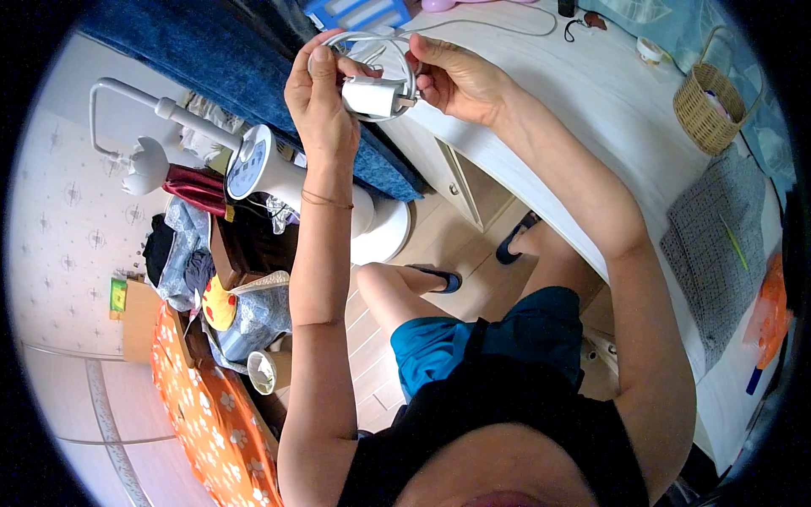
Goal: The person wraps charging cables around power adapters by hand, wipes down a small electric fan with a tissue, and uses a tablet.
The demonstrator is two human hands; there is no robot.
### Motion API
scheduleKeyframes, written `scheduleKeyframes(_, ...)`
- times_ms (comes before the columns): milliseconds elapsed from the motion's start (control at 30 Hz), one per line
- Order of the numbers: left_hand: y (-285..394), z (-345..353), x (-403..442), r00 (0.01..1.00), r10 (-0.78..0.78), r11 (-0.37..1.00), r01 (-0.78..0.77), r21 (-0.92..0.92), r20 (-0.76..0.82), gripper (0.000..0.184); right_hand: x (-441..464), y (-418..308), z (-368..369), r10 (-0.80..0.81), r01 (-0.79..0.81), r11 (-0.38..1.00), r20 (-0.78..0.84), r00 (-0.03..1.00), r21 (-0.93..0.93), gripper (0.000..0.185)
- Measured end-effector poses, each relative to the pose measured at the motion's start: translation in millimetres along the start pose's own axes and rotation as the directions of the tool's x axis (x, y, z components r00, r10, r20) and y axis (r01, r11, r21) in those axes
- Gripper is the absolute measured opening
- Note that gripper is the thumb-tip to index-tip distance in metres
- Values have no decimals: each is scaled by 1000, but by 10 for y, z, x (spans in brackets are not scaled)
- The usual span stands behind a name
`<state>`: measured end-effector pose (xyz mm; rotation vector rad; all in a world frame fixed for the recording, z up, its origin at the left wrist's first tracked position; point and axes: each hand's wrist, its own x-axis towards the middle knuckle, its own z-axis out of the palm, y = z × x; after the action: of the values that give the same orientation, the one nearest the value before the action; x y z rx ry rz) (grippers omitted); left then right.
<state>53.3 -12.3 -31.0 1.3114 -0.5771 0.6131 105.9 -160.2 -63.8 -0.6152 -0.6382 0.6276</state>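
- White charger [368, 97] sits between the two hands at twelve o'clock of the view, lifted in front of the table's edge, its prongs aimed toward three o'clock; raised like this, it is probably easier to see and handle than if it lay flat
- White cable [367, 35] loops around and above the charger in several turns; bunching it so likely gathers the slack into one bundle
- Left hand [321, 106], on the nine o'clock side of the bundle, grasps the coil between thumb and fingers, with the charger beside its fingertips; it seems to serve as the anchor
- Right hand [469, 83], on the three o'clock side, pinches the cable between thumb and curled fingers; this light hold probably guides the strand
- White table [583, 110] spreads from twelve to four o'clock; blue rack [359, 13] stands at its far end, tape roll [650, 51] between one and two
- Wicker basket [705, 114] is at two o'clock with small things inside, presumably to group them; grey mat [710, 253] lies at three, a green stick [734, 241] on it
- White lamp [145, 169] bends down at ten o'clock; orange cloth [203, 406] and waste bin [263, 372] are at eight
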Motion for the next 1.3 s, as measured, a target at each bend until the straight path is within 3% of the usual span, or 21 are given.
scheduleKeyframes(133, 5, 18, -9, 1000, 7, 1000, -7, 12, -4, 27, -16, 77, 34, -34, 36, 999, 77, 996, -34, 21)
scheduleKeyframes(200, 1, -12, -17, 999, 21, 999, -19, 44, -37, 27, 2, 107, 44, -152, 156, 930, 36, 988, -334, 24)
scheduleKeyframes(300, -25, -64, -39, 990, 91, 991, -79, 109, -107, 26, -5, 32, 82, -263, 172, 604, 9, 965, -778, 34)
scheduleKeyframes(433, -27, -78, -29, 952, 264, 931, -211, 297, -153, 24, -25, 149, 217, -101, 70, 638, 7, 995, -767, 44)
scheduleKeyframes(533, -4, -47, -53, 931, 345, 845, -252, 472, -121, 25, -47, 280, 190, -202, 208, 394, 136, 970, -896, 47)
scheduleKeyframes(567, -9, -46, -47, 927, 347, 862, -255, 439, -143, 25, -34, 270, 162, -156, 191, 379, 141, 978, -906, 49)
scheduleKeyframes(633, -26, -68, -27, 918, 349, 891, -262, 372, -189, 25, -97, 119, 272, 44, 44, 477, 74, 996, -878, 48)
scheduleKeyframes(667, -29, -102, -12, 925, 304, 930, -237, 280, -227, 25, -124, 64, 307, 146, -35, 514, 48, 988, -857, 48)
scheduleKeyframes(733, -29, -169, 11, 936, 203, 979, -185, 88, -289, 26, -139, 31, 272, 194, -18, 605, 125, 973, -796, 50)
scheduleKeyframes(800, -48, -164, 0, 941, 173, 985, -159, 70, -290, 28, -176, -67, 301, 246, -27, 678, 193, 950, -734, 50)
scheduleKeyframes(933, -128, -115, -58, 964, 111, 994, -104, 42, -240, 28, -52, -45, 137, 246, -179, 926, 171, 954, -333, 50)
scheduleKeyframes(1033, -223, -31, -86, 977, 47, 998, -57, -38, -209, 29, -52, 45, 120, 124, -69, 860, 76, 989, -506, 43)
scheduleKeyframes(1133, -257, -75, -11, 975, -197, 951, 166, -261, -101, 34, -19, -57, -13, 99, -60, 835, 43, 994, -547, 40)
scheduleKeyframes(1167, -331, -196, 31, 957, -287, 893, 284, -349, 45, 39, -1, -90, -93, 81, -59, 828, 14, 997, -558, 42)
scheduleKeyframes(1267, -300, -356, 104, 856, -494, 774, 513, -371, 152, 41, 11, -196, -328, 84, -116, 785, -81, 993, -609, 49)
scheduleKeyframes(1300, -350, -425, 144, 844, -513, 798, 536, -275, 156, 39, 27, -215, -439, 117, -151, 773, -94, 989, -616, 50)
